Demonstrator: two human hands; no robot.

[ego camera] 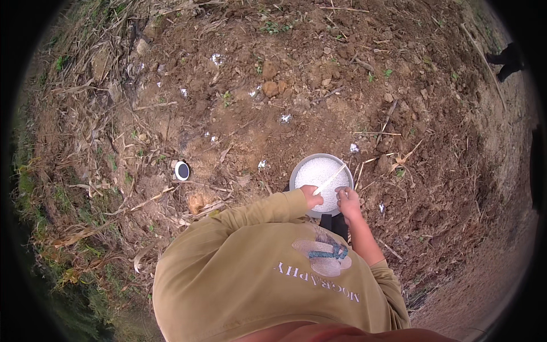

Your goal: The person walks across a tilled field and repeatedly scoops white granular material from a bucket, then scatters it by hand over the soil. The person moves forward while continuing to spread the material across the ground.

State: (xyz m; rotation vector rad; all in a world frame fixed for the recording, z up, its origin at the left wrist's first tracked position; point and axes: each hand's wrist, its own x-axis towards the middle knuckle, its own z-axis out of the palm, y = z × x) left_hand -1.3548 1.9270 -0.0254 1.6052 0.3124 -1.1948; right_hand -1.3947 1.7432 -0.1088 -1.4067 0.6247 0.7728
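A round grey basin (292, 179) full of white granules (318, 173) is in front of my body. My left hand (311, 197) reaches over its near left side, fingers closed around a pale, narrow stick (331, 178). The stick slants across the granules, its far end close to the basin's right rim. At the near right side is my right hand (349, 202), with bent fingers over the granules and the rim. Whether those fingers pinch anything is hidden. Dark straps or cloth (333, 224) show below the basin, against my shirt.
Brown, cloddy soil (252, 119) bears several small white patches, one a white clump (285, 118). A white oval object with a dark top (182, 171) lies on the left. Dry stalks (141, 205) litter that side. A person's dark-clad legs (506, 62) show far right.
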